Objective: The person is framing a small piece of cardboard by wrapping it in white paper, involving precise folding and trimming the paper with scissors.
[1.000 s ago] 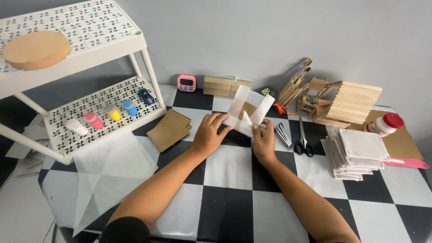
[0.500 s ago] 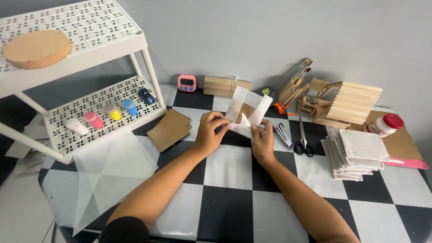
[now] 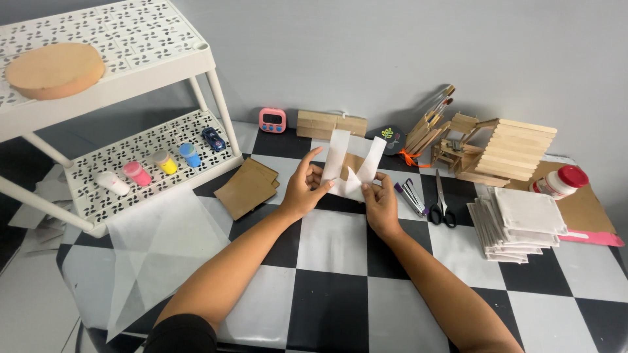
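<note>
Since a second ago, both hands have lifted slightly off the table and the paper (image 3: 352,171) has turned a touch, its two flaps now standing up in a clearer V. Left hand (image 3: 302,189) pinches the paper's left flap between thumb and forefinger, the other fingers loosely curled behind it; right hand (image 3: 379,204) pinches the lower fold on the right with thumb and fingertips pressed together. Holding it from both sides keeps the creased sheet taut and upright, so that the fold stays sharp, I judge. A brown piece shows between the flaps (card, probably, though too little of it shows to be sure).

Paper sits above the table (image 3: 333,242), near its far middle, just left of the scissors (image 3: 442,208) and a stapler (image 3: 411,195). Both forearms reach forward from the near edge, converging, wrists slightly raised. A stack of folded white sheets (image 3: 520,222) lies well apart to the right; brown cards (image 3: 248,188) lie near the left hand.
</note>
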